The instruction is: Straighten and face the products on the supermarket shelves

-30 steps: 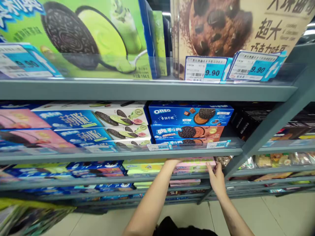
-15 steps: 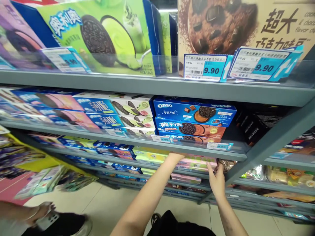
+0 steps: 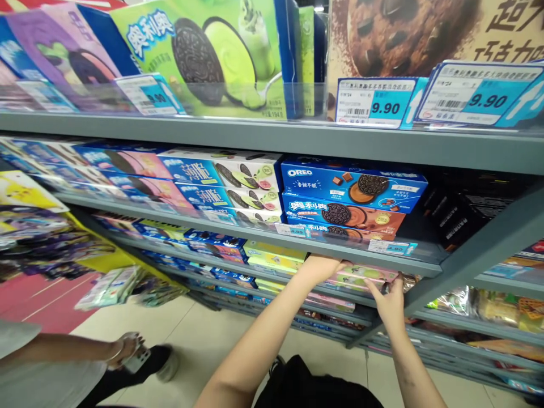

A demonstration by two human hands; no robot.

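Pink biscuit boxes (image 3: 361, 276) with green pictures lie on a lower shelf, under the grey shelf edge. My left hand (image 3: 325, 266) reaches in at the left end of these boxes, its fingers mostly hidden behind the shelf edge and the boxes. At the right end is my right hand (image 3: 390, 300), thumb against the front and the other fingers curled round the box's end. Yellow-green boxes (image 3: 272, 260) lie just left of my left hand. Brown packets (image 3: 409, 281) show behind my right hand.
Above my hands, a grey shelf (image 3: 365, 252) holds blue Oreo boxes (image 3: 352, 190); larger boxes stand on the top shelf. A slanted grey post (image 3: 467, 243) rises on the right. At lower left, another person's hand (image 3: 125, 348) holds a phone. Hanging packets (image 3: 110, 289) are at left.
The view has shifted, so the shelves and both hands appear farther right. My hands stay at the pink boxes' two ends. More of the other person's arm shows at lower left.
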